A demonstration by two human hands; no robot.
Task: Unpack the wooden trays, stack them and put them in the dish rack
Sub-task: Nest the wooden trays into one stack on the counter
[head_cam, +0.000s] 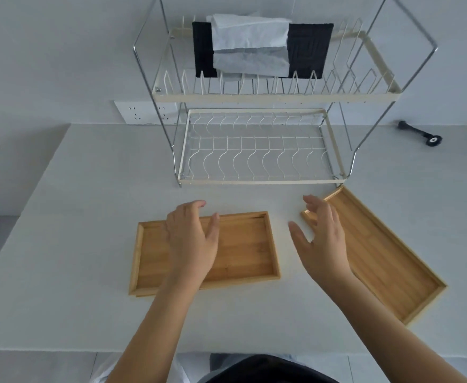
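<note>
A wooden tray (243, 250) lies flat on the white counter in front of me; a second edge shows under its front left corner, so it may sit on another tray. My left hand (192, 239) hovers over its left half, fingers spread, holding nothing. A second wooden tray (387, 261) lies at an angle to the right. My right hand (321, 239) is open beside that tray's near left corner, fingers apart, not gripping it. The two-tier wire dish rack (262, 182) stands just behind both trays, its lower tier empty.
On the rack's upper tier (279, 97) sit a black cloth (308, 48) and crumpled white wrapping (250, 45). A small black dumbbell-like object (420, 133) lies at the back right. A wall socket (146, 113) is behind the rack's left leg. The counter edge runs near my body.
</note>
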